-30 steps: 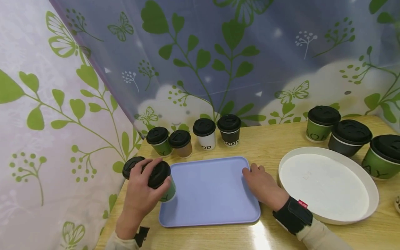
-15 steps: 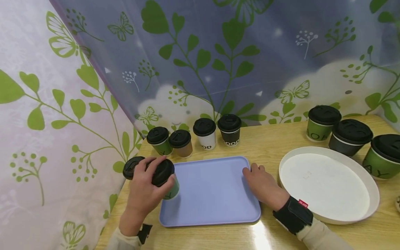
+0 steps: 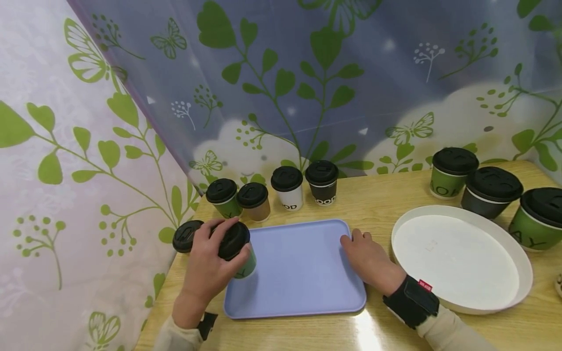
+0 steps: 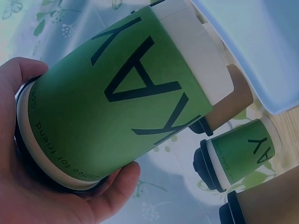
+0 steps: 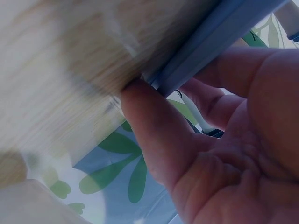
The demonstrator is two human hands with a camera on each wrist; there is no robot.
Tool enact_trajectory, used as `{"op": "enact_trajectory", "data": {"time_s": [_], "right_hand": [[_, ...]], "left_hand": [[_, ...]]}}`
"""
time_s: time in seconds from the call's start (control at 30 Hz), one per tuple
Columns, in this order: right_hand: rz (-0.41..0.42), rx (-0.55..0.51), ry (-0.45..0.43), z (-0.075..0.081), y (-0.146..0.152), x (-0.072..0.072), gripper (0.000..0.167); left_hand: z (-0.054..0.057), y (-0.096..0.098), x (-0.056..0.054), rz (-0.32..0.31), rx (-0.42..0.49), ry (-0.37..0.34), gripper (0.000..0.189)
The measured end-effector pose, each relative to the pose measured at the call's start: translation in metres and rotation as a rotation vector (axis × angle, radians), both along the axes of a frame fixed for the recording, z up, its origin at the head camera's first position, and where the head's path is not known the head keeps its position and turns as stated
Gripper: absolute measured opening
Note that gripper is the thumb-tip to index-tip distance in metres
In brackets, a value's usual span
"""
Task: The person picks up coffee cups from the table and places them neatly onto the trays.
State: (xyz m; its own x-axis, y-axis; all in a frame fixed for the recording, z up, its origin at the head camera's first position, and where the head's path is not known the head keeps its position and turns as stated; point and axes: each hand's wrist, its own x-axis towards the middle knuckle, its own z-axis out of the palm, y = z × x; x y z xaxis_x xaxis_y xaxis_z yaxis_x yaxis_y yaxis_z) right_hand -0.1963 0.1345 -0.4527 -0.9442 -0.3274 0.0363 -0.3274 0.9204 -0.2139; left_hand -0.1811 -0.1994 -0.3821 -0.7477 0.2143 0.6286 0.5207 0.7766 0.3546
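Observation:
My left hand [image 3: 210, 273] grips a green paper coffee cup [image 4: 117, 93] around its black lid from above. The cup overlaps the left part of a lavender tray [image 3: 303, 273] in the head view. In the left wrist view dark letters run across its green sleeve, and fingers and thumb curl about the lid end. My right hand [image 3: 369, 261] is at the tray's right edge; the right wrist view has the tray rim [image 5: 187, 60] between its thumb and fingers. Just left of my left hand stands another black-lidded cup [image 3: 186, 236], partly hidden by that hand.
Behind the tray stand a small green cup [image 3: 226, 207], a brown cup [image 3: 259, 210], a white cup [image 3: 291, 197] and a black cup [image 3: 323, 192]. A round white tray [image 3: 456, 263] lies to the right, with two green cups and a dark cup [image 3: 485, 207] beyond it.
My left hand has carried the green cup a short way right and slightly back, further over the lavender tray. The right hand has stayed at the tray's edge.

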Motion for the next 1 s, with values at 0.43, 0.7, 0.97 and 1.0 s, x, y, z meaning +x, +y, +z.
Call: {"op": "enact_trajectory", "data": {"time_s": [0.43, 0.7, 0.97, 1.0], "right_hand": [[0.000, -0.008, -0.020, -0.001, 0.000, -0.002, 0.016], [0.001, -0.011, -0.016, -0.001, 0.000, -0.001, 0.016], [0.001, -0.004, -0.027, 0.001, -0.001, -0.001, 0.017], [0.000, -0.008, -0.031, 0.001, -0.001, -0.001, 0.016]], "left_hand": [[-0.001, 0.005, -0.002, -0.005, -0.018, 0.003, 0.056], [-0.001, 0.008, -0.004, -0.010, -0.020, 0.001, 0.056], [-0.003, 0.012, -0.008, -0.022, -0.012, -0.007, 0.057], [-0.003, 0.012, -0.009, -0.021, -0.011, -0.010, 0.057]]}}
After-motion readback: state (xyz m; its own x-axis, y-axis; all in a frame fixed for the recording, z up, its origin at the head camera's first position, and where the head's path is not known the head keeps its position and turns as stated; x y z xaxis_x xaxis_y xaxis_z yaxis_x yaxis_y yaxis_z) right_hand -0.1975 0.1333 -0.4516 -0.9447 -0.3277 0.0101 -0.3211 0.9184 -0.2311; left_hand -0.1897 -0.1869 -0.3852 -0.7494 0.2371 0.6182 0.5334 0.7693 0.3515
